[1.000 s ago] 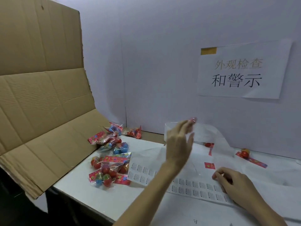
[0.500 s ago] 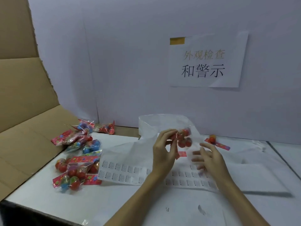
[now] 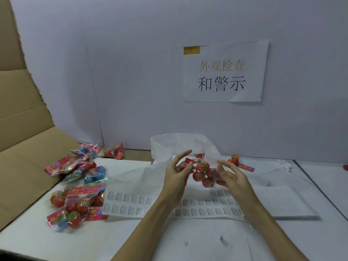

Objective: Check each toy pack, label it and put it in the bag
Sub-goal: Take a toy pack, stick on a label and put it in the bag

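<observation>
Clear crinkled cellophane toy pack (image 3: 202, 173) of glossy red balls with a red printed header card, held in the air above the long white sheet of small rectangular printed labels (image 3: 169, 203), which lies flat on the white table (image 3: 131, 240). The left hand (image 3: 176, 175) grasps the header-card end of the pack, thumb and curled fingers (image 3: 188, 169) pinching it while the forefinger points up and away; the right hand (image 3: 228, 175) meets the opposite end with loosely bent fingers, but whether these clasp the wrapper or merely touch it cannot be told. Directly beyond the label sheet stands the thin, translucent white plastic bag (image 3: 169, 146), its mouth gaping and its film rumpled, with a red item dimly visible through the wall. Left of the label sheet, a loose heap of further cellophane packs (image 3: 77, 193) holds round red, blue and multicoloured balls under pink-red patterned cards; several overlap one another, and the farthest lie against the brown corrugated cardboard sheet (image 3: 22, 140), creased and ragged-edged, that leans at the table's left side. Beyond the right end of the label sheet lies a single red ball on a flat red strip (image 3: 238, 162). Above the bag, a white paper sign (image 3: 225, 71) with printed characters and a small yellow rectangle is fixed to the smooth pale wall (image 3: 131, 72).
</observation>
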